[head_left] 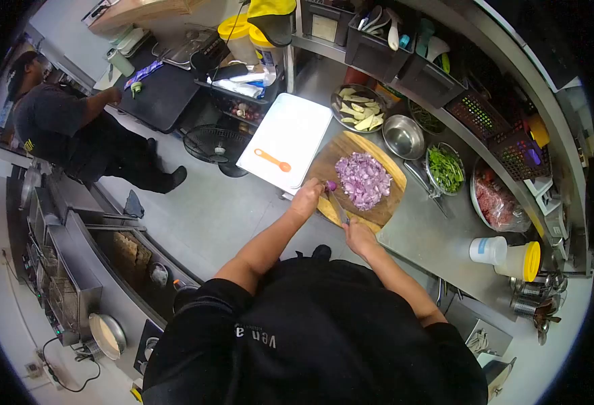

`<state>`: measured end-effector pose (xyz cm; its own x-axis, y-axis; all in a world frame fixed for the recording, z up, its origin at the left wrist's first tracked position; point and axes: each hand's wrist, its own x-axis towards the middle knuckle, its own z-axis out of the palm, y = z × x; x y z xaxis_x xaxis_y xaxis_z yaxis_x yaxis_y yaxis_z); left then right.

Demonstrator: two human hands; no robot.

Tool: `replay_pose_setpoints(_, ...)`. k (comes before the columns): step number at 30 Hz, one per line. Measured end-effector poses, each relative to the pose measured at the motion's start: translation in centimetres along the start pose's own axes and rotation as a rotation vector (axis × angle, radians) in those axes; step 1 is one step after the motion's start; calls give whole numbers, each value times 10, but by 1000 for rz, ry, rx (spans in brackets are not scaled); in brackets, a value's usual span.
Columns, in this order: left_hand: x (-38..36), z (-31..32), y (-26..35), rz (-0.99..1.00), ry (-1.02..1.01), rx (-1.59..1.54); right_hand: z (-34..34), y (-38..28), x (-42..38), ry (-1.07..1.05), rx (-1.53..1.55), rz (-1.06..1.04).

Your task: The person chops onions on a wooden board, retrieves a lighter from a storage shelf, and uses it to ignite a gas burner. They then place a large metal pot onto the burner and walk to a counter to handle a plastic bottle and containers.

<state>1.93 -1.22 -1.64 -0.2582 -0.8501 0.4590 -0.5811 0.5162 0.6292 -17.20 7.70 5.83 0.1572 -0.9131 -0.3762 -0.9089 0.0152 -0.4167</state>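
Note:
On the round wooden board [393, 217] lies a heap of chopped red onion [363, 181]. My left hand [307, 198], at the board's left edge, has its fingers closed on a small piece of red onion [330, 185]. My right hand [360, 236] is wrapped round the handle of a knife [339, 208] at the board's near edge. The knife's blade points up and left toward the onion piece. Left of the wooden board is a white cutting board [295, 128] with an orange measuring spoon [272, 160] lying on it.
Behind the board stand a bowl of cut vegetable wedges [360, 110] and an empty metal bowl [403, 137]. To the right are tongs [426, 187], chopped greens [445, 169], a bowl of meat [496, 202] and tubs [488, 250]. Another person [74, 128] stands at the far left.

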Motion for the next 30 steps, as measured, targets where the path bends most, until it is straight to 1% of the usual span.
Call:
replay_pose_setpoints(3,-1,2,-6,40,11,-22,-9,1,-3,19,20,-23)
replay_pose_setpoints(5,-3,-2,-1,0,-12,28,-17,-2,-9,36,41,-44)
replay_pose_setpoints(7,-5,0,-1,-38,-33,75,-26,-7,-14,6,33,-19)
replay_pose_setpoints(11,-5,2,-5,-15,-52,65,-25,-9,-15,-15,4,-11)
replay_pose_setpoints(13,-7,10,-12,-5,-57,77,-25,-9,-16,-7,-5,29)
replay_pose_setpoints(15,-12,20,-20,-199,-112,-243,-29,-14,-19,-20,-4,36)
replay_pose_setpoints(17,-19,13,-10,-152,-120,-185,-22,-4,-15,93,-27,-188)
replay_pose_setpoints(19,-14,2,-9,-76,-138,7,-2,8,-11,180,-37,-153)
replay_pose_setpoints(20,-16,9,-9,-28,-223,379,-9,0,-16,139,-37,-102)
replay_pose_setpoints(21,-14,5,-9,-61,-179,88,-21,-12,-18,24,-63,-20)
replay_pose_setpoints(23,-8,-3,3,-174,-131,-47,-25,-18,-21,45,-82,-31)
replay_pose_setpoints(24,-8,-1,0,-175,-119,-33,-25,-20,-20,48,-82,-49)
replay_pose_setpoints(26,-11,4,-6,3,-89,97,-24,-23,-22,26,-108,-28)
replay_pose_setpoints(30,-6,-6,3,-28,-155,122,-32,-36,-24,-16,-102,18)
